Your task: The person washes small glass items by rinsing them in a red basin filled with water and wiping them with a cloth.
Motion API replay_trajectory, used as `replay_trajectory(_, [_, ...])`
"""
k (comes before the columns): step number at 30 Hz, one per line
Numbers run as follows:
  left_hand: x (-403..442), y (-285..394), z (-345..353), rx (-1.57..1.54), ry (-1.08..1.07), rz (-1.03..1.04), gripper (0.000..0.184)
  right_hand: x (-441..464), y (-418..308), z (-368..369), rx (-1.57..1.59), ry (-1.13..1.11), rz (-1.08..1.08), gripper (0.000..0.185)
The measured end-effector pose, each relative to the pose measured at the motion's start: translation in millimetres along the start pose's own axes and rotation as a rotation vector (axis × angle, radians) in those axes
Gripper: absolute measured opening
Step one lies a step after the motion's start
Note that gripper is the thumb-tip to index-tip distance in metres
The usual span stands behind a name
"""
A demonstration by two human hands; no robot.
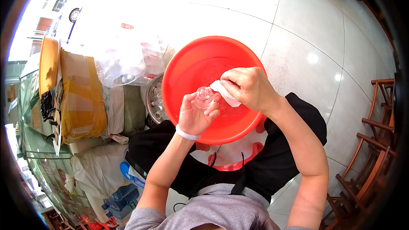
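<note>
Basin (183, 70) on floor (306, 38), between person's legs (298, 132). Over basin: left hand (196, 117) with glass vessel (204, 96), right hand (250, 86) with cloth (229, 97). Bowl (148, 104) just left of basin; carton (83, 96) farther left. Chairs (377, 141) far right.

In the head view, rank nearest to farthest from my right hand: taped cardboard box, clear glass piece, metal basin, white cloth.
1. White cloth: in your right hand.
2. Clear glass piece: in your left hand.
3. Metal basin: left of the red tub.
4. Taped cardboard box: farthest left.
</note>
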State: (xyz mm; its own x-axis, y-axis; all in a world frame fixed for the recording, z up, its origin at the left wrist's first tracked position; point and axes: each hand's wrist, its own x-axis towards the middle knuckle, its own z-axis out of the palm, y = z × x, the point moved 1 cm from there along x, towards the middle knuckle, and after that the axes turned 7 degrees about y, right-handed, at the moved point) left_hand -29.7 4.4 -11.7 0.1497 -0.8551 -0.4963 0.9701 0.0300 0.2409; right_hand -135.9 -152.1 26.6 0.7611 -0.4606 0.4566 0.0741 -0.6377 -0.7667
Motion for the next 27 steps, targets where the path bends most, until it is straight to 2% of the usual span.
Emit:
replay_trajectory(4, [-1.2, 0.1, -1.9, 0.006, 0.005, -0.016, 0.042, 0.3, 1.9, 2.2, 0.000, -0.009, -0.001, 0.004])
replay_trajectory(7, [-0.7, 0.9, -4.4, 0.069, -0.084, -0.042, 0.038, 1.2, 1.3, 3.2, 0.079, 0.069, -0.014, 0.012])
replay_trajectory(16, [-1.3, 4.1, -5.2, 0.236, -0.052, 0.056, 0.035, -1.1, -2.6, 2.7, 0.118, -0.021, -0.033, 0.013])
replay_trajectory(19, [0.1, 4.8, -7.7, 0.276, -0.100, 0.049, 0.037, -1.8, -3.1, 2.4, 0.098, -0.048, -0.017, 0.013])
replay_trajectory(27, [-1.8, 1.8, -2.2, 0.475, 0.069, 0.166, 0.032, -6.3, -3.3, 7.4, 0.021, -0.054, -0.080, 0.014])
